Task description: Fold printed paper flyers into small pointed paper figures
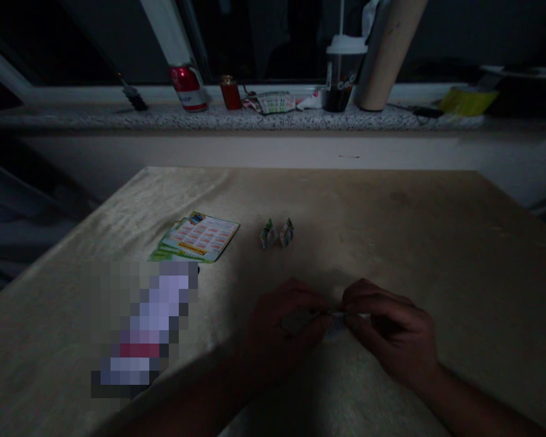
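Note:
Both my hands meet low over the table's near middle. My left hand (282, 331) and my right hand (389, 331) pinch a small pale piece of paper (334, 325) between their fingertips; most of it is hidden by the fingers. Farther back on the table lie two small folded paper shapes (276, 233), green and white, side by side. A printed green and orange leaflet (195, 238) lies flat to their left.
The table (414, 230) has a pale cloth over it. A blurred-out flat object (143, 331) lies at the near left. On the stone windowsill (95, 118) stand a red can (188, 88), a small red jar (230, 92), a lidded cup (341, 73) and a cardboard tube (386, 54).

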`<state>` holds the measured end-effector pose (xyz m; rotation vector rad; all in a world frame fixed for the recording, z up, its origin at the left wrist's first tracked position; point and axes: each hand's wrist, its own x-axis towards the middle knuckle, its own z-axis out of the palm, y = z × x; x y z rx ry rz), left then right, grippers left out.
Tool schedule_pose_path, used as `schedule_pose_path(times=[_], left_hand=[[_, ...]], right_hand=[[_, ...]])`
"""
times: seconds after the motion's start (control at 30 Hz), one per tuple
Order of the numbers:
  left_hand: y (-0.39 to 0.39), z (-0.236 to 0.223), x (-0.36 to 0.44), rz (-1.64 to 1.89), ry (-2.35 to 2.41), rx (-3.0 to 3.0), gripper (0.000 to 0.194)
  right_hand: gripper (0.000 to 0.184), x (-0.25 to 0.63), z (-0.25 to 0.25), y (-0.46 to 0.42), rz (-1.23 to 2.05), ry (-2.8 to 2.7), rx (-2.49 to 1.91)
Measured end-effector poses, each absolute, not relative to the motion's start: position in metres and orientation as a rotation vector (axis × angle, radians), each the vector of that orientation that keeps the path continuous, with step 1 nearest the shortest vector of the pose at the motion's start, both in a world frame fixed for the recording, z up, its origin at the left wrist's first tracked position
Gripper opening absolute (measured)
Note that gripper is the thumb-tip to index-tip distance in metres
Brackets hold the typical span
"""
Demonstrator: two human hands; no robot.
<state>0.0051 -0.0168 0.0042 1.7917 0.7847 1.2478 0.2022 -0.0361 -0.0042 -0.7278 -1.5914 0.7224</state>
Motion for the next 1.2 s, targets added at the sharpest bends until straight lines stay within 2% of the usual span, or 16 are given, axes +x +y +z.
schedule_pose_path(times=[0.73,1.2], left_hand=[[-0.0193,0.0024,0.0061,1.245,0.757,1.752,0.012],[-0.0157,0.0039,0.0035,1.193,0.761,1.847,0.006]], right_hand=[[0.027,0.2003,0.0012,-0.0346,0.678,-1.639,-0.714],[0.026,0.2006,-0.0013,-0.0356,0.698,-1.636,-0.737]])
